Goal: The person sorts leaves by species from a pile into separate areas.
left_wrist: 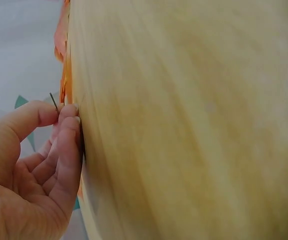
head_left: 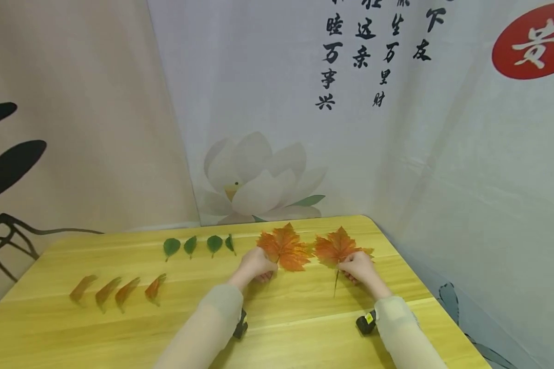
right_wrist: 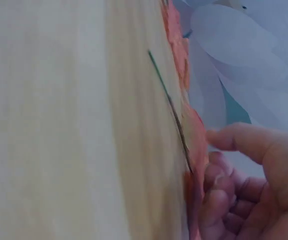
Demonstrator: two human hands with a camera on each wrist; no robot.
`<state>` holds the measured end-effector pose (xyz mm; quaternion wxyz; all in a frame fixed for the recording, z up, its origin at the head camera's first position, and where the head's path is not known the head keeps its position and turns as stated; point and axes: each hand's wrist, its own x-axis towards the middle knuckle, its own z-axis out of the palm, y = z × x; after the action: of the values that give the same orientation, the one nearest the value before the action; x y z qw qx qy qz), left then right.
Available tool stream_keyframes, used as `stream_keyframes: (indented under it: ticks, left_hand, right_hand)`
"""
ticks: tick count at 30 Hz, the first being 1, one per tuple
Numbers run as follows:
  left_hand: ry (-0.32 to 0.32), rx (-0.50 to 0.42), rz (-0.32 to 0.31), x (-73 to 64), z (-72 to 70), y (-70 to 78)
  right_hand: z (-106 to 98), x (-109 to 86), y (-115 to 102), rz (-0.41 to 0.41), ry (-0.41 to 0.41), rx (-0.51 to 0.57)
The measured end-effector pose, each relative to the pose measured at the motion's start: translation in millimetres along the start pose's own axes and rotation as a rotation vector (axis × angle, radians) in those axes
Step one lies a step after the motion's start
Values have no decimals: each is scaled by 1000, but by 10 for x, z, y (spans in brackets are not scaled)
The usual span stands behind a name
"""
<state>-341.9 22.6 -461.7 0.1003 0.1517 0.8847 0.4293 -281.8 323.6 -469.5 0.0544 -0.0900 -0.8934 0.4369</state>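
Two orange maple leaves lie side by side near the table's far edge in the head view. At the lower edge of the left maple leaf (head_left: 285,248), my left hand (head_left: 257,264) pinches its thin stem (left_wrist: 53,101) between thumb and fingertips, as the left wrist view shows. My right hand (head_left: 360,266) is at the lower right of the right maple leaf (head_left: 336,246), with curled fingers and the thumb at the leaf's edge. That leaf's long stem (right_wrist: 174,112) extends bare over the table. The exact contact of the right fingertips is partly hidden.
On the yellow wood-grain table (head_left: 295,333), several small green leaves (head_left: 171,247) form a row at the back left. Several reddish-brown leaves (head_left: 126,293) make another row nearer the front left. A printed curtain (head_left: 268,102) hangs behind the table.
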Motion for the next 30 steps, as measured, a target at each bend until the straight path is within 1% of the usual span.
stream_keyframes:
  ticks: [3, 6, 8, 11, 15, 17, 19, 21, 26, 30]
  left_hand:
    - [-7, -4, -3, -5, -12, 0]
    - [-14, -12, -6, -12, -21, -1]
    - [-21, -26, -11, -16, -25, -2]
    - [-29, -51, -17, -18, -26, -6]
    - [-33, -62, -23, -19, -24, -15]
    - [-35, -59, -19, -21, -24, -19]
    - [-43, -61, -19, -19, -21, -22]
    - [-53, -65, -13, -21, -19, -21]
    - [-80, -72, 3, -26, -25, 0]
    - [-93, -84, 16, -39, -46, 30]
  right_hand:
    - [-65, 2, 7, -42, 37, 52]
    - [-116, 11, 28, -94, 60, 65]
    - [-138, 14, 53, -117, 55, 62]
    - [-161, 18, 93, -169, 14, 52]
    - [-172, 26, 149, -256, -37, -62]
    - [-171, 30, 174, -285, -57, -126]
    - [-166, 30, 200, -289, -83, -171]
    - [-164, 24, 220, -275, -111, -189]
    - [-180, 2, 245, -232, -164, -191]
    - [-205, -6, 222, -230, -186, -203]
